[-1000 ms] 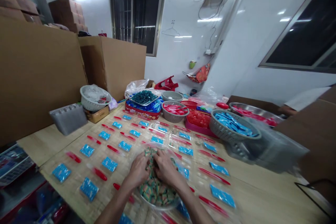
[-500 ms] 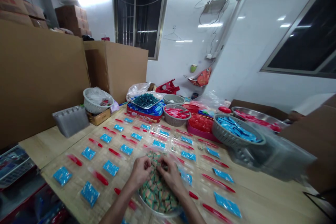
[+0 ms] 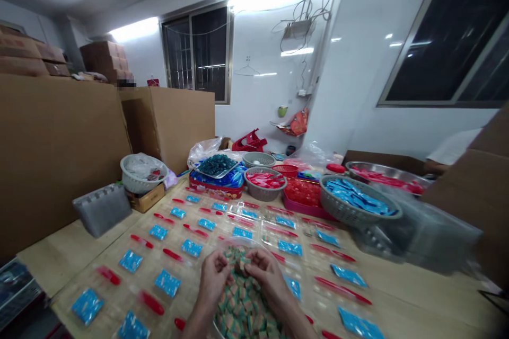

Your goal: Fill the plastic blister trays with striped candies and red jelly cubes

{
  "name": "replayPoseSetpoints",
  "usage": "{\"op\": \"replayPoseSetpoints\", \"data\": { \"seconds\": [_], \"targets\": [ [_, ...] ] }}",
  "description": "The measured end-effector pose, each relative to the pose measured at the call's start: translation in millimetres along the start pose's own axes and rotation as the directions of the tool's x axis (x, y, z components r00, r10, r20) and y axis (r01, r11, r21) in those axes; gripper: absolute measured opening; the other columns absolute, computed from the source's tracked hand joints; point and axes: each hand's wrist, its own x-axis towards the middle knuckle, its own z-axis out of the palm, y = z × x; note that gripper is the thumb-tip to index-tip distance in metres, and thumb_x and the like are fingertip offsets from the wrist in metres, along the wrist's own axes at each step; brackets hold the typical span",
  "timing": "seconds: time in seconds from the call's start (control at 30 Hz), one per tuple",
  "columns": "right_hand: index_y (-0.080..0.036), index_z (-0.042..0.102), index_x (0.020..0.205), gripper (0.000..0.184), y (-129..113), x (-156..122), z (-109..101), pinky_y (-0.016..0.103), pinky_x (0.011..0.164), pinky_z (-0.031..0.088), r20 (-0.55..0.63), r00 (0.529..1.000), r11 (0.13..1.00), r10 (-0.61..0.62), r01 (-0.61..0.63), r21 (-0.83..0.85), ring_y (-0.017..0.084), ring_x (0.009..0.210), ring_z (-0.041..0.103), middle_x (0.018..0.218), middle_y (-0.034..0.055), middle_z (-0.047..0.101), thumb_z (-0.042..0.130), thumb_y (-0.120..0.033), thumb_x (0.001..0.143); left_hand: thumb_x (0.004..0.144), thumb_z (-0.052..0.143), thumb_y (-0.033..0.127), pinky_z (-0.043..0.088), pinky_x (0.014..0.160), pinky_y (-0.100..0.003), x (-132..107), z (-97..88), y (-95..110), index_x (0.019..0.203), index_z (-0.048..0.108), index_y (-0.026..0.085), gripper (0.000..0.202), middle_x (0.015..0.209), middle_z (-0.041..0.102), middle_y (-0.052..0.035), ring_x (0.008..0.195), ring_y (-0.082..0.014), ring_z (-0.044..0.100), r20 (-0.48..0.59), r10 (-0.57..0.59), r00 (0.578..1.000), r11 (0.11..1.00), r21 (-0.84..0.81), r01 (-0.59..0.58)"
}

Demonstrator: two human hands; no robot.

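Both my hands are over a clear bowl (image 3: 234,246) filled with small green-and-orange wrapped pieces (image 3: 242,307) at the table's near edge. My left hand (image 3: 212,278) has its fingers curled in on some of the pieces. My right hand (image 3: 266,275) pinches one small piece between its fingertips, right beside the left hand. Rows of clear blister trays (image 3: 191,233) cover the wooden table (image 3: 59,254) around the bowl, each holding a blue packet (image 3: 167,282) and a red piece (image 3: 173,254).
Baskets stand at the back: a grey one with blue packets (image 3: 358,201), a grey one with red pieces (image 3: 264,183), a white one (image 3: 141,172). A red tray (image 3: 304,193), a metal basin (image 3: 385,175), stacked grey trays (image 3: 103,206) and tall cardboard boxes (image 3: 59,143) ring the table.
The view has tilted upward, so bowl and hands sit lower in the picture. My hands have lifted slightly from the pile, fingers now pinching pieces.
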Motion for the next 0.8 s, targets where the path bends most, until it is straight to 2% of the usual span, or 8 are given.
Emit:
{"op": "replayPoseSetpoints", "data": {
  "seconds": [0.07, 0.13, 0.27, 0.43, 0.63, 0.8],
  "targets": [
    [-0.020, 0.057, 0.074, 0.025, -3, -1, 6, 0.027, 0.057, 0.044, 0.029, 0.997, 0.986, 0.069, -0.073, 0.150, 0.015, 0.056, 0.055, 0.061, -0.0022, 0.058, 0.072, -0.030, 0.056, 0.054, 0.072, 0.030, 0.038, 0.041, -0.020, -1, 2.4, 1, 0.061, 0.047, 0.018, 0.029, 0.048, 0.052, 0.0058, 0.042, -0.0119, 0.054, 0.006, -0.071, 0.997, 0.994, -0.082, 0.071],
    [-0.020, 0.058, 0.074, 0.027, -2, 0, 10, 0.026, 0.056, 0.044, 0.033, 0.993, 0.975, 0.110, -0.114, 0.191, 0.015, 0.055, 0.056, 0.063, -0.0019, 0.059, 0.074, -0.029, 0.054, 0.052, 0.074, 0.031, 0.041, 0.043, -0.022, -2, 3.0, 2, 0.062, 0.048, 0.018, 0.031, 0.049, 0.055, 0.0047, 0.042, -0.0126, 0.055, 0.026, -0.111, 0.993, 0.984, -0.138, 0.114],
    [-0.020, 0.059, 0.072, 0.028, 6, 4, 10, 0.027, 0.057, 0.044, 0.009, 0.997, 0.995, 0.081, -0.081, 0.049, 0.016, 0.058, 0.057, 0.063, -0.0019, 0.061, 0.077, -0.029, 0.051, 0.051, 0.075, 0.028, 0.043, 0.045, -0.023, -5, 1.0, 4, 0.063, 0.051, 0.017, 0.029, 0.050, 0.057, 0.0042, 0.042, -0.0124, 0.056, 0.041, -0.124, 0.991, 0.972, -0.197, 0.130],
    [-0.018, 0.061, 0.066, 0.020, 15, 6, 8, 0.025, 0.053, 0.041, -0.029, 0.999, 0.989, -0.032, 0.028, -0.143, 0.015, 0.055, 0.054, 0.060, -0.0016, 0.058, 0.074, -0.029, 0.055, 0.053, 0.074, 0.024, 0.046, 0.050, -0.023, -7, 1.1, 7, 0.065, 0.054, 0.015, 0.025, 0.056, 0.061, 0.0020, 0.050, -0.0124, 0.058, 0.083, -0.100, 0.991, 0.966, -0.232, 0.117],
    [-0.018, 0.068, 0.073, 0.018, 16, 2, 6, 0.031, 0.064, 0.046, 0.010, 0.999, 0.982, -0.038, 0.039, -0.186, 0.021, 0.068, 0.060, 0.069, 0.0033, 0.065, 0.069, -0.034, 0.064, 0.051, 0.072, 0.015, 0.044, 0.046, -0.022, -4, 1.9, 2, 0.063, 0.052, 0.016, 0.023, 0.052, 0.059, 0.0036, 0.046, -0.0117, 0.056, 0.103, -0.048, 0.993, 0.970, -0.231, 0.071],
    [-0.019, 0.069, 0.074, 0.017, 10, -2, 6, 0.030, 0.066, 0.044, -0.020, 0.992, 0.945, -0.128, 0.116, -0.305, 0.022, 0.071, 0.058, 0.070, 0.0041, 0.065, 0.065, -0.034, 0.070, 0.052, 0.068, 0.013, 0.043, 0.044, -0.020, -4, -0.1, -1, 0.063, 0.052, 0.016, 0.020, 0.050, 0.058, 0.0047, 0.044, -0.0110, 0.055, 0.099, -0.033, 0.995, 0.974, -0.218, 0.054]
  ]
}}
